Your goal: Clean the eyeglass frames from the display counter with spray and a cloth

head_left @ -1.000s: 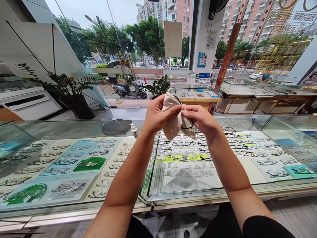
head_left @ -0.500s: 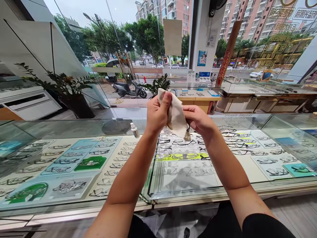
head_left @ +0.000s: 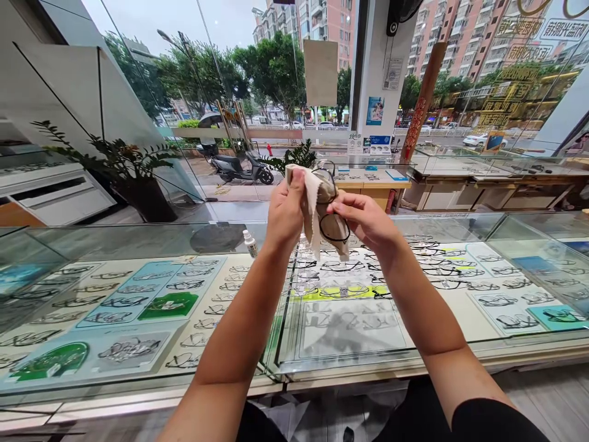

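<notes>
Above the glass display case (head_left: 350, 362), my left hand (head_left: 286, 212) grips a cream cloth (head_left: 311, 209), thumb on top. The cloth hangs down between my hands, behind and beside a pair of dark-framed glasses (head_left: 335, 228). My right hand (head_left: 363, 218) pinches the glasses near the middle of the frame, which is held with one lens above the other. Part of the upper lens lies against the cloth. A small white bottle (head_left: 250, 243) stands on the case, left of my left forearm.
Rows of glasses (head_left: 343, 266) lie inside the case, with green and blue trays at the left (head_left: 169, 304). Beyond it are a potted plant (head_left: 145, 196), another counter (head_left: 368, 184) and a large window onto a street with a parked scooter (head_left: 239, 169).
The glasses, mostly hidden by the cloth before, now show both lenses. My left hand and the cloth have shifted slightly left, and my right fingers are now on the frame's middle.
</notes>
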Demonstrator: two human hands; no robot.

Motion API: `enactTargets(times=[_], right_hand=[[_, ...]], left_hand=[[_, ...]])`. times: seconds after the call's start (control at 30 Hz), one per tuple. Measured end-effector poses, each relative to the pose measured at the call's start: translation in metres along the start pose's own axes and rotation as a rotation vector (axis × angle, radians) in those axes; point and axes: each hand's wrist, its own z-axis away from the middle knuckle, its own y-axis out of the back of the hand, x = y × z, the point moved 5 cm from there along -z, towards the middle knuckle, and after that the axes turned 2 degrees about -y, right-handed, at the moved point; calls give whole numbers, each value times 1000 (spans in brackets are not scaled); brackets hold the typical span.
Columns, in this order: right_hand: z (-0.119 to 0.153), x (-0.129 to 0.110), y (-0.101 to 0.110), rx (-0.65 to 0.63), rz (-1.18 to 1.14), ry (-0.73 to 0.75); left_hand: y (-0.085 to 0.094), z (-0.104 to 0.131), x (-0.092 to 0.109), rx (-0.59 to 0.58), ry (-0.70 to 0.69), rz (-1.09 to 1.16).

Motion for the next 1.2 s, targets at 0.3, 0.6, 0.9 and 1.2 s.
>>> enactTargets(times=[0.3, 0.6, 0.9, 1.2], right_hand=[[16, -35, 22, 49, 54, 56], [19, -37, 25, 56, 134, 32], [22, -41, 23, 4, 211, 21], [25, -43, 21, -26, 268, 23]], left_hand=[[32, -7, 26, -8, -20, -194], [10, 10, 57, -184, -404, -529], [-3, 18, 59, -319, -612, -736], [-5, 22, 62, -322, -833, -932]])
